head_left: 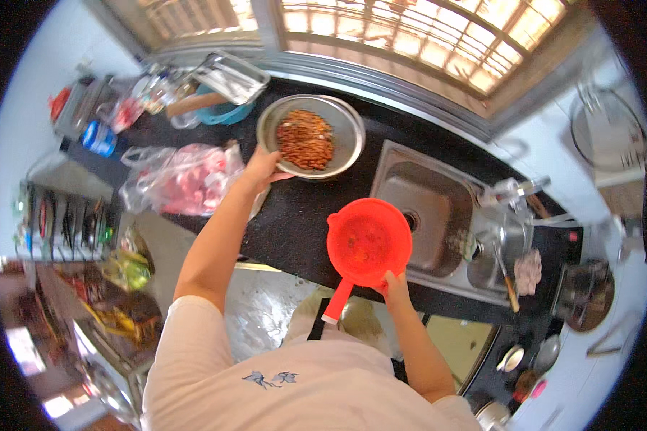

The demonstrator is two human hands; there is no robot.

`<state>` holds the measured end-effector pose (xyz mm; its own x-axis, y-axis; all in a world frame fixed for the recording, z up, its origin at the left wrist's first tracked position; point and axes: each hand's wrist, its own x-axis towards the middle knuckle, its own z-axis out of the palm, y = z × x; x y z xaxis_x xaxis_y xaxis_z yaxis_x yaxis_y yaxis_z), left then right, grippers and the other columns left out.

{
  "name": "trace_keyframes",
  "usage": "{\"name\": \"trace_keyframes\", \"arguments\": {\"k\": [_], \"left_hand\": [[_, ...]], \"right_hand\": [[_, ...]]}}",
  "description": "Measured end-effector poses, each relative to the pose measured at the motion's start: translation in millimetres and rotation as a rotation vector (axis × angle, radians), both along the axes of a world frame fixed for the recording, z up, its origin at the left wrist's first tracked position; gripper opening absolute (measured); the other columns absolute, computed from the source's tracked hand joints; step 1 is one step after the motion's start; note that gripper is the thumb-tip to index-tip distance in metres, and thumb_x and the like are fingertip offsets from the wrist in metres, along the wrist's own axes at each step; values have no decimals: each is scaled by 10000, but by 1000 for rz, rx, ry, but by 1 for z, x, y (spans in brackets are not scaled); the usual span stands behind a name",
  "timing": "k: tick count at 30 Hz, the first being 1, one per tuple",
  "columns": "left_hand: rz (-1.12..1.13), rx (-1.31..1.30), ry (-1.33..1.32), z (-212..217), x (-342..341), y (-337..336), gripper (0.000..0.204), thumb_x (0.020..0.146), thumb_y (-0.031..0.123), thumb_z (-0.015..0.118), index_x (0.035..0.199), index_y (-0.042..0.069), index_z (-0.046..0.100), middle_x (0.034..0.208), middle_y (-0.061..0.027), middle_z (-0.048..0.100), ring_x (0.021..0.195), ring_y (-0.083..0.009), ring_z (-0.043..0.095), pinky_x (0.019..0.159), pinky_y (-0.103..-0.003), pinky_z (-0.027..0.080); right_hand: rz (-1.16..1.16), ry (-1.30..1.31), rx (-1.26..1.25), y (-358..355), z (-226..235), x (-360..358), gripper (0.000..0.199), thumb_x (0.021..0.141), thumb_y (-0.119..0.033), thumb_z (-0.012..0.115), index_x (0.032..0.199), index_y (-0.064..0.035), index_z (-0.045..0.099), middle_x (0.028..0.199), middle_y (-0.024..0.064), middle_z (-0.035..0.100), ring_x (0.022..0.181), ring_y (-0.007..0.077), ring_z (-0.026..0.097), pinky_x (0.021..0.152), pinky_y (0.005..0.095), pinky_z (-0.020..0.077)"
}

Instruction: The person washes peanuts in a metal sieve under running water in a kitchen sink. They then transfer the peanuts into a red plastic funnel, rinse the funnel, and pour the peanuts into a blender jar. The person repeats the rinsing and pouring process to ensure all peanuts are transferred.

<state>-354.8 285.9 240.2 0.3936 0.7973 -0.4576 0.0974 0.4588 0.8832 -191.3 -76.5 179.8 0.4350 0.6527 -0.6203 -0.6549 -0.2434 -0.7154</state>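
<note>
My left hand (266,167) grips the near left rim of a round metal bowl (349,136) over the far part of the counter. Reddish-brown pieces that look like peanuts (305,140) lie in the bowl, and a second metal rim shows just behind it. In my right hand (392,283) is a red plastic strainer (370,233) with a long handle, gripped by its near right rim. The strainer is over the counter's front edge, by the sink's left side. Small dark bits seem to lie in its bottom, too blurred to name. Its handle points toward my body.
A steel sink (428,215) is on the right, with a wooden-handled brush (509,284) and a cloth (528,271) beside it. Left of the bowl lies a clear plastic bag of pinkish meat (194,179). Behind are a blue basin (226,113), a metal tray (231,77) and a blue can (99,138).
</note>
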Motion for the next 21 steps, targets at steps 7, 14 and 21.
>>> {"name": "trace_keyframes", "arguments": {"k": [7,14,21], "left_hand": [[35,-82,-149,-24,-40,-14,230,867,91,581,1046,-52,555,1040,-145,578,883,-228,605,719,-322,587],[-25,12,-151,39,-11,-101,324,852,43,585,1169,28,521,1111,-81,583,988,-200,579,802,-312,548],[-515,-108,-352,66,51,-259,374,836,85,619,1146,-71,479,1176,-149,536,1064,-253,552,936,-386,487]], "right_hand": [[-205,9,39,-61,5,9,453,827,-138,493,1268,-87,404,1021,71,566,855,206,614,728,391,552],[-351,285,253,-168,26,31,591,801,-140,438,1371,-175,282,1163,133,537,878,285,650,703,460,573],[-670,12,230,-354,46,15,564,859,-266,470,1376,-176,263,1241,108,502,1031,280,588,763,519,540]]}}
